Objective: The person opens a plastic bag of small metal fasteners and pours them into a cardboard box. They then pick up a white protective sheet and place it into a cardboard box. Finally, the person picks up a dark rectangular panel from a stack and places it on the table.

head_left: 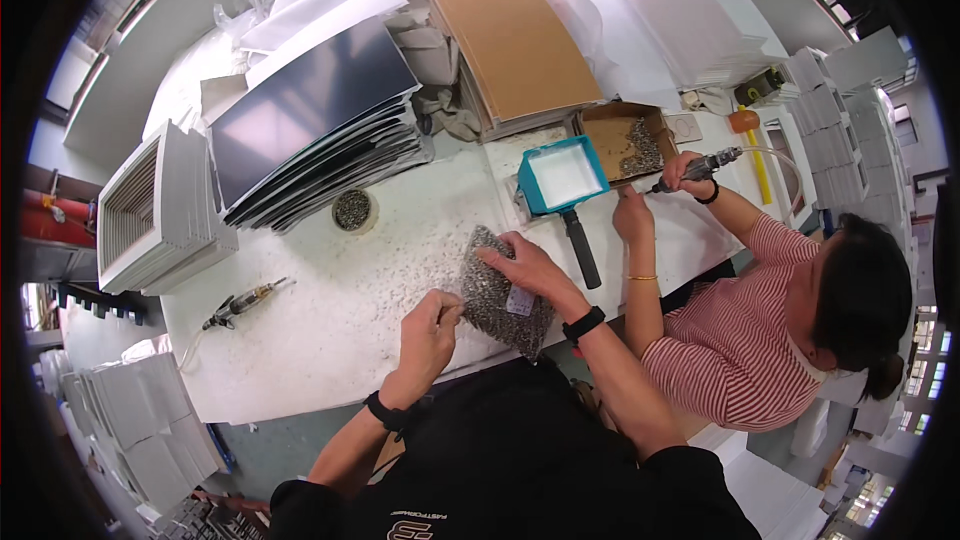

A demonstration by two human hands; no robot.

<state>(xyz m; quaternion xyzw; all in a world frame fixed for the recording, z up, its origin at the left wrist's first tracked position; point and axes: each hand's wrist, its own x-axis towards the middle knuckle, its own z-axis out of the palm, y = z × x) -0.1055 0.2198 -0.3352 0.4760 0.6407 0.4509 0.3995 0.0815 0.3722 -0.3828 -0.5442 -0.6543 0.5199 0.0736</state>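
My right hand (522, 266) grips the upper part of a clear plastic bag of small metal screws (490, 305), thumb and fingers closed over its edge. A white label is on the bag, which hangs tilted at the table's front edge. My left hand (430, 328) is closed, its fingertips pinched together right by the bag's left side; whatever they may hold is hidden. Beyond my hands stands a small round tub (353, 210) filled with similar screws. An air screwdriver (243, 304) with a hose lies on the table to the left.
White crumbs litter the white table (300, 340). Dark panels (315, 105), white frames (160, 205) and brown boards (515, 40) are stacked behind. A teal tray with a black handle (563, 176) and a cardboard box (625, 145) sit near a co-worker (740, 330), who holds another air screwdriver (700, 168).
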